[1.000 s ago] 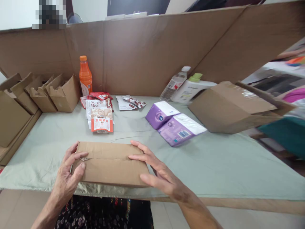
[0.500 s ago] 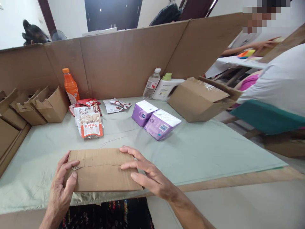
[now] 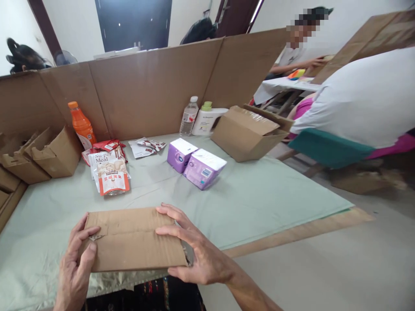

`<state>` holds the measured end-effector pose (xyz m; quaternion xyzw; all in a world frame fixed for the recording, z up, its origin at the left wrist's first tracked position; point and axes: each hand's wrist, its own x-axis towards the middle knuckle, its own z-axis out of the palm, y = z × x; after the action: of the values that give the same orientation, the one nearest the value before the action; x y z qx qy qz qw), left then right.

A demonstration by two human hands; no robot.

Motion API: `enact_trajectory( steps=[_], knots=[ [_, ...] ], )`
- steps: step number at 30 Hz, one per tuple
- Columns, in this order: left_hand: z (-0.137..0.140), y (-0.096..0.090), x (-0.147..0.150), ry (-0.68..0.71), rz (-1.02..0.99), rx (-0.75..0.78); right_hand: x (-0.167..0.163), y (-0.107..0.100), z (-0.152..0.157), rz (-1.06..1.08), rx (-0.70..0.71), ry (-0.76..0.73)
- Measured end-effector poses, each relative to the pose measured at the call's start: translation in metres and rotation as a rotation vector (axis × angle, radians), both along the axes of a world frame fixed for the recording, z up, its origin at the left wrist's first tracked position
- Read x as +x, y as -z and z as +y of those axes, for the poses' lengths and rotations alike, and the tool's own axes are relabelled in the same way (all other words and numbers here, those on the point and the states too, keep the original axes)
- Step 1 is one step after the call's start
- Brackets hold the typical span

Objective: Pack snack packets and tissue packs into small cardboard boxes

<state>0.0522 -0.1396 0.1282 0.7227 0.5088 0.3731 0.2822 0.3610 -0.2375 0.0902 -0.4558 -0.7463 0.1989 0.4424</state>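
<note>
A flat brown cardboard box (image 3: 136,242) lies at the near edge of the cloth-covered table, between my two hands. My left hand (image 3: 76,261) grips its left end, with fingers and thumb on the top near a small torn spot. At the right end my right hand (image 3: 194,248) holds the box, two fingers over the top and the thumb at the near lower corner. Beyond the box lie a white-and-orange snack pouch (image 3: 113,178) and other food packets (image 3: 104,157). Two purple tissue packs (image 3: 202,168) sit further right. The underside of the box is hidden.
Along the back cardboard screen (image 3: 152,86) stand an orange drink bottle (image 3: 81,123), a clear bottle (image 3: 189,116), a white jug (image 3: 207,121) and an open carton (image 3: 246,136). Small cardboard bins (image 3: 58,153) line the left. A person in white (image 3: 366,95) sits at right.
The view has swung to the right, so the table items appear further left. My right thumb has moved from the box's top to its near lower edge. Both hands still hold the box.
</note>
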Motion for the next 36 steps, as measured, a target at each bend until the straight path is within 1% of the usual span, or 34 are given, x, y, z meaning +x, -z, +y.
enact_trajectory(
  steps=[2, 6, 9, 12, 16, 23, 27, 32, 36],
  knots=[
    [-0.002, 0.0, 0.009, 0.013, -0.013, 0.001, 0.007, -0.002, -0.004, -0.001, -0.004, 0.009],
    [-0.011, -0.001, 0.038, 0.045, -0.054, 0.017, 0.027, -0.002, -0.022, -0.016, -0.026, 0.061],
    [-0.01, 0.0, 0.058, 0.125, -0.045, 0.017, 0.041, -0.002, -0.038, -0.006, -0.041, 0.116],
    [-0.003, 0.005, 0.072, 0.219, -0.041, 0.021, 0.05, -0.001, -0.051, 0.021, -0.059, 0.165],
    [0.003, 0.01, 0.084, 0.248, -0.071, 0.051, 0.056, 0.002, -0.058, 0.056, -0.076, 0.201],
    [-0.006, -0.001, 0.092, 0.226, -0.085, 0.004, 0.058, 0.003, -0.057, 0.086, -0.035, 0.205],
    [-0.006, 0.001, 0.098, 0.235, -0.087, 0.004, 0.063, -0.002, -0.06, 0.081, -0.01, 0.219],
    [-0.01, 0.013, 0.118, 0.337, -0.113, 0.018, 0.083, -0.001, -0.079, 0.056, -0.011, 0.287],
    [-0.018, 0.017, 0.14, 0.412, -0.148, -0.025, 0.103, 0.003, -0.099, 0.033, -0.073, 0.348]
  ],
)
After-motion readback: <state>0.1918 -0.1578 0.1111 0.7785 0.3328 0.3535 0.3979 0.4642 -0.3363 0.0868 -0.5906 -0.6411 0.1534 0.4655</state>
